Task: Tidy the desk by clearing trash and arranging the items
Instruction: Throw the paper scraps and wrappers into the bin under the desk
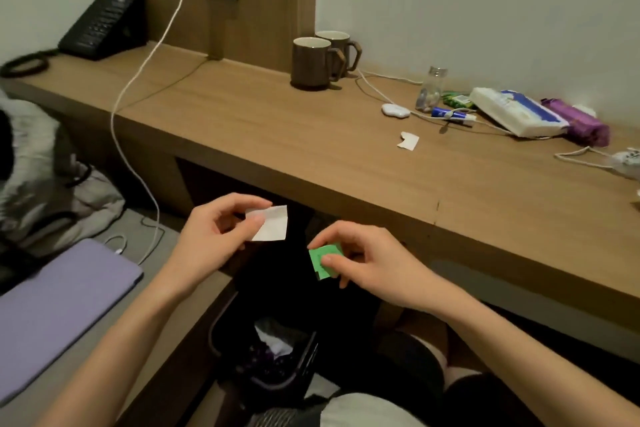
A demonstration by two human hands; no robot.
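Note:
My left hand (213,234) pinches a small white paper scrap (272,222) between thumb and fingers, in front of the wooden desk (277,128). My right hand (367,260) grips a small green wrapper (323,261). Both hands hover above a dark trash bin (263,354) on the floor under the desk; the bin holds some crumpled waste. Another torn white scrap (408,141) lies on the desk top to the right.
Two brown mugs (313,62) stand at the back. Right of them lie a glass bottle (431,88), a blue tube (450,113), a tissue pack (519,113), a purple packet (576,121) and white cables. A black phone (104,24) sits far left; a purple pad (59,305) lies lower left.

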